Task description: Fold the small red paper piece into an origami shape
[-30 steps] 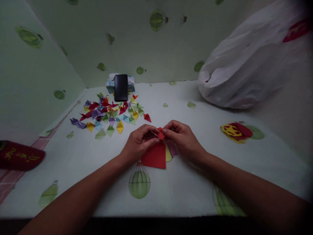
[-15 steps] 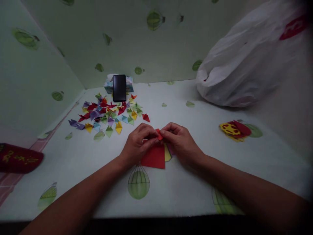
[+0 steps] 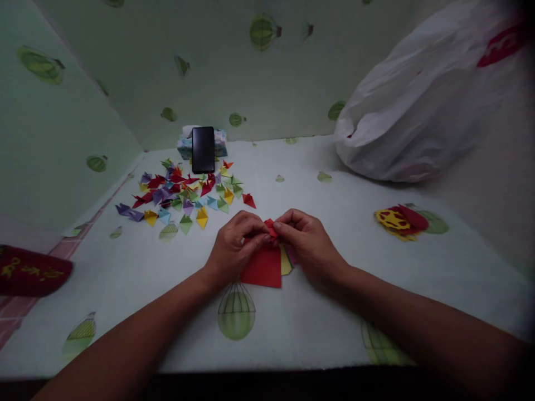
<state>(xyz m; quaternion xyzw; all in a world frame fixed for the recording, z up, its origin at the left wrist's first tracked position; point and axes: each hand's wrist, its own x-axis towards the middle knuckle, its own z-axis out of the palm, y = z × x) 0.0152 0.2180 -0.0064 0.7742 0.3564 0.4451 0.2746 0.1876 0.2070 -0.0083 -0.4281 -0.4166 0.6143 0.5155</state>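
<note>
Between my fingertips is a small folded piece of red paper (image 3: 271, 228). My left hand (image 3: 236, 242) pinches it from the left, thumb against fingers. From the right, my right hand (image 3: 307, 239) grips it between thumb and forefinger. Both hands partly hide its shape. Under them lies a flat sheet of red paper (image 3: 263, 266), with yellow paper (image 3: 286, 263) and a strip of pink-purple paper showing at its right side. Beyond my left hand, many folded paper cranes (image 3: 184, 195) in red, purple, yellow, green and blue are spread over the tablecloth.
A phone (image 3: 203, 150) leans on a tissue box (image 3: 221, 143) behind the cranes. A big white plastic bag (image 3: 401, 122) fills the back right. Yellow and red cut-out pieces (image 3: 401, 220) lie at right. A dark red object with yellow markings (image 3: 35, 271) sits at the left edge.
My fingers have shifted very slightly on the folded red paper, and a little more of it shows above my fingertips. The sheets and cranes lie as before.
</note>
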